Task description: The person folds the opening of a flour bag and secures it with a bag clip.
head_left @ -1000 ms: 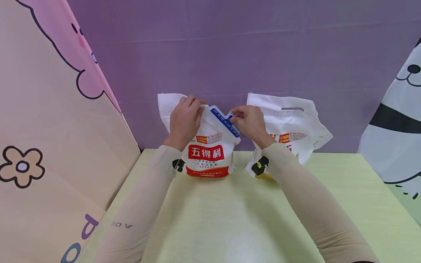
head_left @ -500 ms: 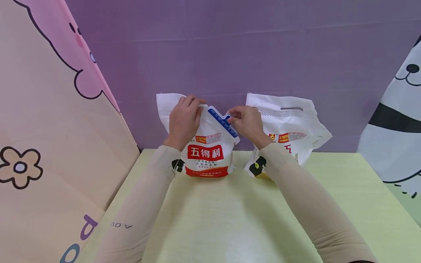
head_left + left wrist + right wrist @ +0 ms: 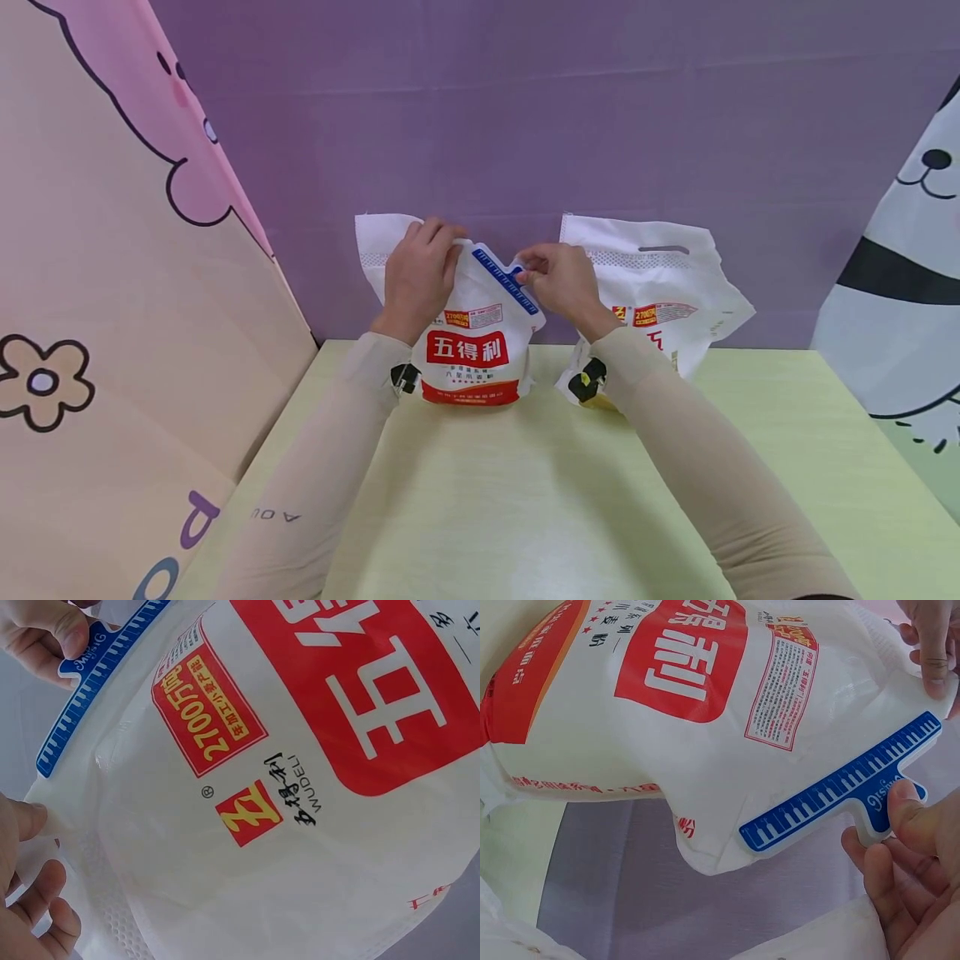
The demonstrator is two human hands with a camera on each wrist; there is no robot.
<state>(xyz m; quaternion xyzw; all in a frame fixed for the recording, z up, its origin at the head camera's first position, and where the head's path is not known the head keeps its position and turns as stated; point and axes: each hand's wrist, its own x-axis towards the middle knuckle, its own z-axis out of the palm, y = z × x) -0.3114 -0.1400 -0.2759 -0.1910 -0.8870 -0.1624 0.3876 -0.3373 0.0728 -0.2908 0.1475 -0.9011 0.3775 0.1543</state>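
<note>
A white flour bag [image 3: 467, 287] with red labels stands upright on the table. A blue and white clip [image 3: 840, 784] with a piano-key pattern lies slantwise along the bag's upper right edge, its bar against the white material. My right hand [image 3: 564, 282] pinches the clip's tab between thumb and fingers. With my left hand [image 3: 420, 279] I pinch the top edge of the same bag, left of the clip; in the left wrist view the thumb [image 3: 30, 819] presses on the material. Part of the bag's upper left is hidden behind my left hand.
A second white bag [image 3: 667, 287] with a handle slot stands to the right, partly behind my right forearm. The pale table [image 3: 480, 500] stretches toward me. A purple cloth [image 3: 480, 125] hangs behind, and a patterned panel [image 3: 135, 333] borders the left side.
The head view has shifted slightly. Both hands keep their holds on the bag and the clip, with no other visible difference.
</note>
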